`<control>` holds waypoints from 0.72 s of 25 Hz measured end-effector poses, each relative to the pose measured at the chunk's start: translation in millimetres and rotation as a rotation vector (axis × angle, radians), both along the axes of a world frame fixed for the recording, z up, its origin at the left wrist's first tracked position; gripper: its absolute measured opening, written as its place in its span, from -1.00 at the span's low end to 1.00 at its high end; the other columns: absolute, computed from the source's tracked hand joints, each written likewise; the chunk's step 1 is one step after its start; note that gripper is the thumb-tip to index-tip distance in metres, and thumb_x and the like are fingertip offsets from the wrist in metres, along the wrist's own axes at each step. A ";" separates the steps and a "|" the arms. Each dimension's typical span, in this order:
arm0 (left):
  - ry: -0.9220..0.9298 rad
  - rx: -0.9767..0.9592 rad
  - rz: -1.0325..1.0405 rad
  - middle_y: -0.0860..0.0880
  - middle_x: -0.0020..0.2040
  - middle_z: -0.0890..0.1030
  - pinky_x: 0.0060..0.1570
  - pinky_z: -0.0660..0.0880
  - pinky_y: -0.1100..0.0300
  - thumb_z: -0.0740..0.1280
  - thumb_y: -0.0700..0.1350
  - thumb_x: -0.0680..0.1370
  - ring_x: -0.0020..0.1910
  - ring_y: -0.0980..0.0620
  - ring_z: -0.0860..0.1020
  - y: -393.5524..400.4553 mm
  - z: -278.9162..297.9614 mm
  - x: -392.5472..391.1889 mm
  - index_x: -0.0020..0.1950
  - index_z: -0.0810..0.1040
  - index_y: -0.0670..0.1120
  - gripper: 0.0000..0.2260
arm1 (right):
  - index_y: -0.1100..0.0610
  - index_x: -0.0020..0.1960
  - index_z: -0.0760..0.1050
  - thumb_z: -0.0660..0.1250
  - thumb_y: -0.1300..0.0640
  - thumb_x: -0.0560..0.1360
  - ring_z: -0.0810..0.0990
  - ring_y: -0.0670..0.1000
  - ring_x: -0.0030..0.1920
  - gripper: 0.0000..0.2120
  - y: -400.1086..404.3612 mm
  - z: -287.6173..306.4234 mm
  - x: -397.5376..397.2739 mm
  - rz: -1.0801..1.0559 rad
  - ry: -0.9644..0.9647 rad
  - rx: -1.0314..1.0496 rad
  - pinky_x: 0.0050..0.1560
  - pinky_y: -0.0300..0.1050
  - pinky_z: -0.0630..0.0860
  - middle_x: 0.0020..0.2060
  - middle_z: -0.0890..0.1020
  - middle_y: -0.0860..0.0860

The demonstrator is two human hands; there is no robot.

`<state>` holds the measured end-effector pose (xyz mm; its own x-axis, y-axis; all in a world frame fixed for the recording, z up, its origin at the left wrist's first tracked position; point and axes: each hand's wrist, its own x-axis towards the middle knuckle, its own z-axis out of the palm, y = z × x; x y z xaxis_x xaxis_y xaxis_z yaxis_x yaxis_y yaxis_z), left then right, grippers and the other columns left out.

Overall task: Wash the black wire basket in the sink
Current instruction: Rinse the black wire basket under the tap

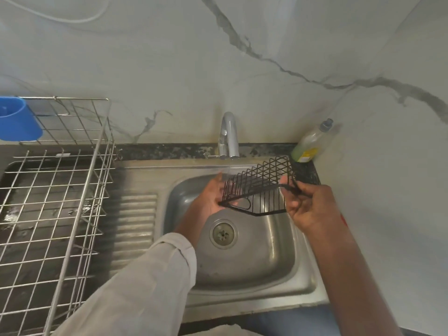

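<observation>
Marble-look wall (266, 69), pale w/ grey veins, fills the back & right of view. Dark speckled counter (169, 150) strip runs along its foot.

Steel sink (278, 258) w/ ribbed drainboard to its left; drain (223, 234) in the bowl, uncovered. Silver wire dish rack (60, 202) stands on the left over a dark tray, wet patches under it. Blue cup holder (17, 120) hangs on the rack's back corner.

Black wire basket (261, 190) held over the bowl, tilted, just below the tap (229, 134). Thin stream looks to be falling on its left end, blurred so not sure.

Left hand (208, 197): fingers curled under the basket's left corner, holding it. Right hand (305, 204): fingers pinch the right rim wire. Both grips closed on the basket.

Soap bottle (312, 141), greenish liquid low in it, stands at the back right corner, just behind the basket.

Judgement: rinse stage, soaping prob. not begun. To do it well: keep basket over the bowl so runoff stays in, rotate it under the stream so every wire crossing gets water, rub joints w/ fingers. Wet thin wire is slippery, so keep two-point hold; shift one hand at a time.
</observation>
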<state>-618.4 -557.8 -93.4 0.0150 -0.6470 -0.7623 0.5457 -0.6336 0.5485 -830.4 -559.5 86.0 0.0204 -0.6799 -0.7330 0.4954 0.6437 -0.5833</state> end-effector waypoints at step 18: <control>-0.189 -0.064 0.538 -0.15 0.03 0.75 -0.04 0.65 -0.03 0.48 0.31 0.51 -0.06 -0.16 0.72 130.6 12.0 46.3 0.10 0.72 -0.10 -0.52 | 0.04 0.17 0.64 0.21 0.04 0.70 0.59 0.03 -0.04 -0.76 13.3 -75.5 24.3 0.699 0.619 -0.351 -0.09 -0.09 0.43 0.03 0.70 0.10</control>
